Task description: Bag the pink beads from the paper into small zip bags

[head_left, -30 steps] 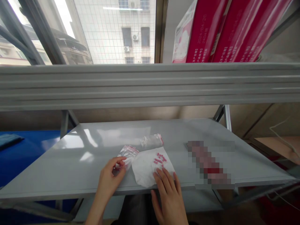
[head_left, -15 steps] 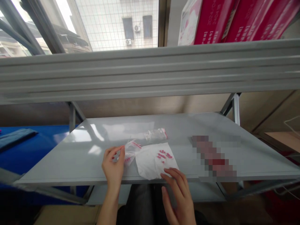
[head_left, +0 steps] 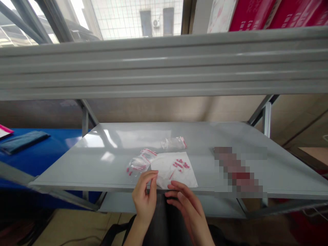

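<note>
- While the fingers [head_left: 153,178] of the left hand [head_left: 145,196] were held curled toward the thumb, nearly closed, whether anything was pinched between them could not be told
- The fingers [head_left: 176,187] of the right hand [head_left: 188,210] were kept loosely curved and part open, with nothing seen held, at the lower edge of the white paper sheet [head_left: 164,167]
- About twelve pink pieces [head_left: 180,165] were seen on that one sheet, up and to the right of the fingertips, in a loose cluster running slantwise; the right hand was nearer
- Two resealable plastic bags were seen: one red-edged bag [head_left: 140,163] lay slanted, just beside the sheet, nearer the left hand, with a few pink pieces inside; a second bag [head_left: 173,143] lay farther off
- All of this was laid on a grey metal shelf [head_left: 77,171], beside a pixelated patch [head_left: 238,169] that could not be made out
</note>
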Demonstrator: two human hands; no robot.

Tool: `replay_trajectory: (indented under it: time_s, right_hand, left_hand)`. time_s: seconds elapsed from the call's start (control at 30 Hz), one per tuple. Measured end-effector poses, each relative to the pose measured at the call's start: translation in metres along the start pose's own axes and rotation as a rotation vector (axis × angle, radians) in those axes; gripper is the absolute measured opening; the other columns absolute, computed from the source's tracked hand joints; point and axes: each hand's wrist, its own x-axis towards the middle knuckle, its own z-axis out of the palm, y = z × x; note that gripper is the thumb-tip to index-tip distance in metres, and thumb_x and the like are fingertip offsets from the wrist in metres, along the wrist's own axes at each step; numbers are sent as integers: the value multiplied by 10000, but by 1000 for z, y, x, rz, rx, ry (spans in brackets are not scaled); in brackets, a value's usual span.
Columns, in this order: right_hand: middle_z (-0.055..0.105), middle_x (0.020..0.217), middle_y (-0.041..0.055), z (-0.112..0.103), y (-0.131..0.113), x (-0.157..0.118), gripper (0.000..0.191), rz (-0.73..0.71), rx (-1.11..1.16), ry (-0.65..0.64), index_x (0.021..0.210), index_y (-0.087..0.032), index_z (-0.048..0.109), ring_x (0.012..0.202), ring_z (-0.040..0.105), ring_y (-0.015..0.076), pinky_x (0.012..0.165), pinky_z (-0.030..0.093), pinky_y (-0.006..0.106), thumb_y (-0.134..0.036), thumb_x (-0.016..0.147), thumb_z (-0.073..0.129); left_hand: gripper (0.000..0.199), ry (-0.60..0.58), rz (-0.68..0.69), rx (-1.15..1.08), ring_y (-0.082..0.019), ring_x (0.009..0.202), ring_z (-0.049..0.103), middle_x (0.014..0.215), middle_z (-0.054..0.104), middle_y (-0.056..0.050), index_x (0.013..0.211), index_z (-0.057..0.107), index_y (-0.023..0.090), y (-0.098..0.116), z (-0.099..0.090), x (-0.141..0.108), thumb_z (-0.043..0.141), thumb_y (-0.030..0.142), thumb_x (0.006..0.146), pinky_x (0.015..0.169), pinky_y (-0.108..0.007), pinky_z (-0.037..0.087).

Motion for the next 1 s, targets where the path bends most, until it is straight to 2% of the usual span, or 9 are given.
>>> replay_trajectory:
  time_s: [0.1,0.2,0.3,0.37,0.47,0.6,0.67,0.83,1.0]
  right_hand:
    - [752,941,121,1,-5,-5,407,71,76,-28,1031,-163,757,722,707,207,632,567,301,-504,808,763]
    - [744,831,110,4,-17,-9,450,138,144,-33,917,-142,770,652,683,198,546,548,283,-564,762,779]
    - [705,716,46,5,-28,-6,349,172,104,14,801,-148,768,577,626,135,503,515,225,-453,679,884]
    - [654,620,3,3,-33,-2,319,196,80,31,715,-143,759,519,567,89,488,490,192,-400,626,926]
    - [665,607,13,-2,-41,-1,346,241,35,3,689,-131,770,521,572,85,520,504,198,-424,602,933]
    - [712,656,41,-11,-49,-4,383,290,4,-9,777,-132,800,562,618,104,577,540,222,-459,616,920]
    - [711,651,34,-15,-52,-4,390,314,11,0,782,-133,801,554,624,102,569,545,218,-452,600,930]
    - [718,625,22,-21,-50,-1,349,354,24,38,716,-161,781,537,662,122,554,565,227,-393,536,969]
    - [718,635,21,-22,-54,-2,332,315,43,19,655,-160,758,566,657,124,577,574,241,-373,523,977]
  left_hand:
    - [197,16,53,-31,-174,898,691,940,713,-40,953,651,196,-1,-6,5,560,32,895,815,-313,590]
    - [256,-81,191,-62,-193,956,674,962,697,-50,959,674,184,7,-16,-4,576,-21,841,854,-338,584]
    - [318,-166,309,-52,-230,1075,622,1037,633,-75,953,711,177,15,-22,-16,562,-57,798,902,-377,575]
    - [321,-169,293,-44,-251,1166,577,1107,583,-84,918,735,190,20,-23,-22,563,-51,794,944,-390,565]
    - [293,-133,126,-108,-272,1275,526,1231,536,-91,933,746,215,27,-22,-28,592,-4,817,970,-373,565]
    - [216,-27,-368,-391,-342,1354,494,1411,501,-121,1061,724,226,41,-21,-36,669,176,859,965,-377,577]
    - [240,18,-538,-530,-360,1371,481,1436,520,-127,1085,713,230,47,-22,-38,715,234,845,980,-383,568]
    - [306,90,-637,-665,-367,1351,509,1427,560,-123,1131,672,245,59,-22,-32,748,246,836,971,-400,572]
    - [262,196,-670,-613,-329,1346,515,1408,554,-111,1099,652,237,77,-16,-24,728,290,854,945,-349,578]
